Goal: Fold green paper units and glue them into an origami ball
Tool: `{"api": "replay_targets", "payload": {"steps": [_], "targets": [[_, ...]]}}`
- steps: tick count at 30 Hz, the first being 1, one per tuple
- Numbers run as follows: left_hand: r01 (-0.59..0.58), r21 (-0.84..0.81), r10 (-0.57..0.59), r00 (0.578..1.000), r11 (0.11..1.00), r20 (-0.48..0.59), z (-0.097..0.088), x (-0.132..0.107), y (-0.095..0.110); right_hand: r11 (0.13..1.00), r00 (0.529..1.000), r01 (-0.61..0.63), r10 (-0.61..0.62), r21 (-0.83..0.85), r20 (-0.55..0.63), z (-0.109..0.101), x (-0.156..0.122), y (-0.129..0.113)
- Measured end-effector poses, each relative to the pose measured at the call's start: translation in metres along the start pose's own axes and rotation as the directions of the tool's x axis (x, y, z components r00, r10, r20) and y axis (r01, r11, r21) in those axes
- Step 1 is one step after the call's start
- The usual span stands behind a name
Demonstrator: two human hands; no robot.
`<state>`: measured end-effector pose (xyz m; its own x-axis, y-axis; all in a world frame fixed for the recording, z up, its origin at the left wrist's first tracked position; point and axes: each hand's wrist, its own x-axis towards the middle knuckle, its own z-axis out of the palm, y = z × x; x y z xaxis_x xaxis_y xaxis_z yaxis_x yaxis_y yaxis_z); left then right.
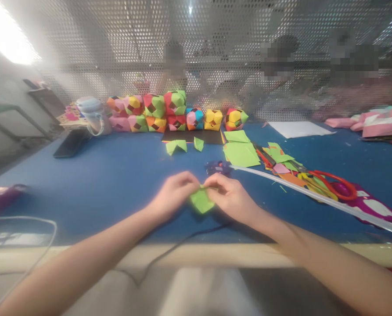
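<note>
My left hand [174,193] and my right hand [230,195] meet over the blue table top [110,184], both pinched on one small folded piece of green paper [201,202]. The paper hangs between my fingertips just above the table. Two folded green paper units [176,146] and a third one [198,143] lie farther back. A stack of green paper squares [241,153] lies to the right of them.
Several colourful paper cubes [156,112] line the perforated screen at the back. Red-handled scissors [330,184], a long ruler [314,197] and paper scraps lie right. A dark phone [71,143] lies left. A cable [169,252] crosses the near edge. People sit behind the screen.
</note>
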<state>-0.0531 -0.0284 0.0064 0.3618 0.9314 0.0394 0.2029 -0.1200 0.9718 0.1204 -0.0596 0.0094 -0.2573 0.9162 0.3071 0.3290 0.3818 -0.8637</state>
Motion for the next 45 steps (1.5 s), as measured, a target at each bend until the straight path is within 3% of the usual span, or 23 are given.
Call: {"api": "replay_targets", "payload": {"steps": [4,11,19,27,32,39,45], "targets": [[-0.011,0.061,0.009,1.0,0.998,0.022,0.001,-0.001,0.004,0.991,0.996,0.083,-0.085,-0.101,-0.014,-0.003,0.0,-0.001],[-0.069,0.167,0.061,0.997,0.984,0.053,0.0,-0.002,0.008,1.0,0.999,-0.008,0.009,0.024,-0.042,-0.001,0.002,0.003],[-0.063,0.203,0.041,0.993,0.977,0.11,0.001,-0.003,0.009,0.981,0.982,0.149,-0.162,-0.123,-0.1,0.002,-0.002,0.005],[-0.126,0.253,0.127,0.992,0.959,0.014,-0.004,-0.002,0.005,0.999,0.998,0.037,-0.037,0.0,-0.045,-0.003,0.001,0.001],[-0.155,0.249,0.154,0.988,0.956,0.025,-0.002,-0.002,0.003,0.982,0.989,0.125,-0.135,-0.143,-0.062,0.001,0.002,0.004],[-0.147,0.231,0.117,0.983,0.962,0.141,0.002,-0.005,0.005,0.896,0.943,0.267,-0.319,-0.354,-0.098,0.003,0.001,0.009],[-0.164,0.251,0.111,0.971,0.954,0.211,0.0,-0.004,0.005,0.855,0.931,0.296,-0.358,-0.426,-0.073,0.003,-0.001,0.012]]}}
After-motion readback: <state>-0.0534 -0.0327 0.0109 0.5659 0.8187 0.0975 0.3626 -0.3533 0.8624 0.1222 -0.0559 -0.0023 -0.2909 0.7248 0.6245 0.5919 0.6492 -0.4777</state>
